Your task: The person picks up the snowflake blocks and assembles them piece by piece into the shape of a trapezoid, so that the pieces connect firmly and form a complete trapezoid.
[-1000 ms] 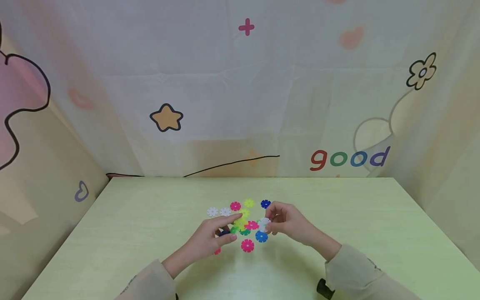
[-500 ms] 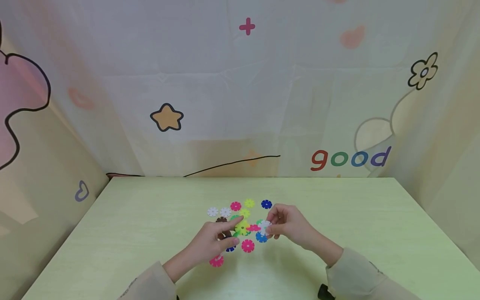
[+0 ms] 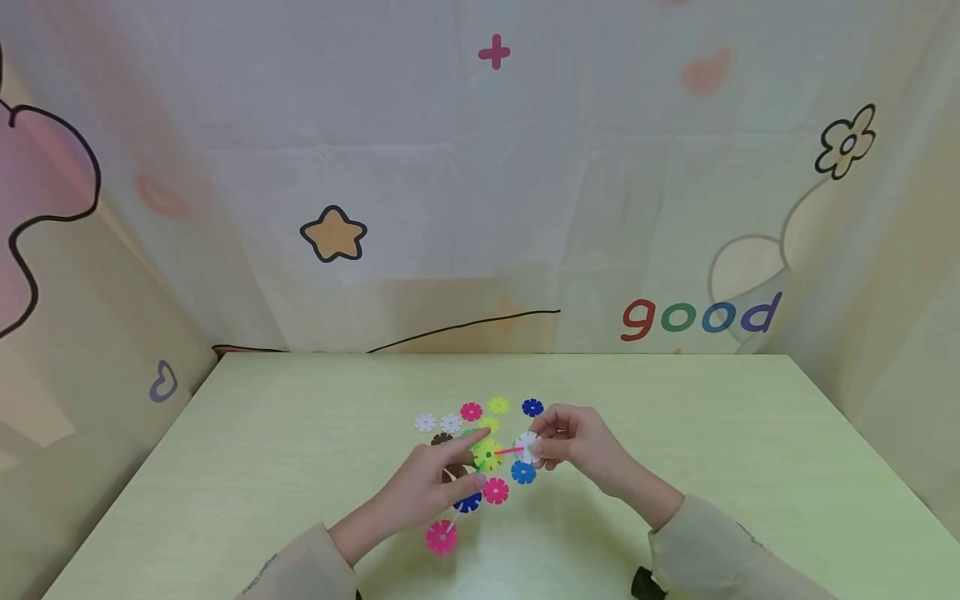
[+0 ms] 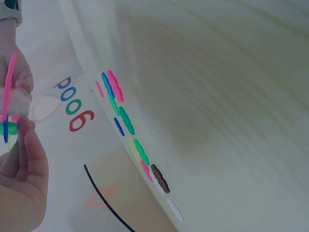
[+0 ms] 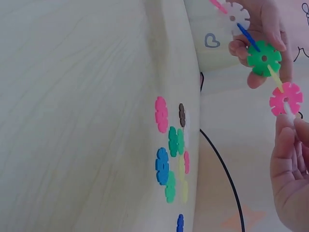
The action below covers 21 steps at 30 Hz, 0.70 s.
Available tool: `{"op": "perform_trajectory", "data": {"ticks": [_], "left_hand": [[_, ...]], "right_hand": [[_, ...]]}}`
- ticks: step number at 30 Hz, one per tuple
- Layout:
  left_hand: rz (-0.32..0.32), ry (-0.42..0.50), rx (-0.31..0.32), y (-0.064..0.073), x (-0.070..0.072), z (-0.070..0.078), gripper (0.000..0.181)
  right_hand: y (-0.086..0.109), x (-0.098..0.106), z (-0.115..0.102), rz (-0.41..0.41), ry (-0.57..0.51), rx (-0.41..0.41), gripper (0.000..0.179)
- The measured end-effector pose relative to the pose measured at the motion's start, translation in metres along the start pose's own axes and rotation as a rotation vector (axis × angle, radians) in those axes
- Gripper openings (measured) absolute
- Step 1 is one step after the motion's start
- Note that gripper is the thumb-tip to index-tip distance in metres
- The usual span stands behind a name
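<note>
Slotted plastic snowflake discs are joined edge to edge in a chain held above the table between both hands. My left hand (image 3: 420, 487) grips the chain around its green disc (image 5: 256, 57); the index finger is stretched out. Beside it a yellow disc (image 3: 482, 450) faces the head camera, followed by a pink disc (image 5: 277, 102), edge-on in the head view. My right hand (image 3: 585, 437) pinches a white disc (image 3: 524, 441) at the pink disc's rim. Below the left hand hang a blue disc (image 3: 470, 503), a white one (image 5: 227, 18) and an end pink disc (image 3: 437, 543).
Loose discs lie on the table (image 3: 675, 417) behind and under the hands. Among them are a light-blue one (image 3: 517, 476), a pink one (image 3: 491, 497), a dark-blue one (image 3: 528, 412), a brown one (image 5: 182, 116) and white ones (image 3: 421, 427). A printed curtain (image 3: 450, 208) stands behind.
The chain has turned in the hands: the end pink disc has swung out below the left hand, the yellow disc faces up more, and the pink disc between the hands has gone edge-on.
</note>
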<state>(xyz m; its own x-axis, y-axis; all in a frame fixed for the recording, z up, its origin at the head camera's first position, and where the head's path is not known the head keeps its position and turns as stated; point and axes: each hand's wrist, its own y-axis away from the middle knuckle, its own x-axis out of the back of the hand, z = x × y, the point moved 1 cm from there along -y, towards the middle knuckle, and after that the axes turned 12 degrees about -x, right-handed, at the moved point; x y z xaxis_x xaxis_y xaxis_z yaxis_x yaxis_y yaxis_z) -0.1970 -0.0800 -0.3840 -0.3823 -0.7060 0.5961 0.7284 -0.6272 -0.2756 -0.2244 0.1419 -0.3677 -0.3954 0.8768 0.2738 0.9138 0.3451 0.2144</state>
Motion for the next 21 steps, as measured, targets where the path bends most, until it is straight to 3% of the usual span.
{"op": "perform_trajectory", "data": {"ticks": [8,13,21], "left_hand": [[-0.062,0.125,0.104,-0.005,-0.006,-0.003,0.054],[-0.102,0.153,0.118,-0.006,-0.011,-0.005,0.05],[-0.06,0.227,0.165,-0.009,-0.018,-0.009,0.05]], "right_hand": [[-0.006,-0.001,-0.003,-0.011,0.03,-0.006,0.029],[-0.009,-0.003,-0.003,-0.03,0.038,-0.024,0.027],[-0.011,-0.008,-0.003,-0.053,0.051,-0.033,0.024]]}}
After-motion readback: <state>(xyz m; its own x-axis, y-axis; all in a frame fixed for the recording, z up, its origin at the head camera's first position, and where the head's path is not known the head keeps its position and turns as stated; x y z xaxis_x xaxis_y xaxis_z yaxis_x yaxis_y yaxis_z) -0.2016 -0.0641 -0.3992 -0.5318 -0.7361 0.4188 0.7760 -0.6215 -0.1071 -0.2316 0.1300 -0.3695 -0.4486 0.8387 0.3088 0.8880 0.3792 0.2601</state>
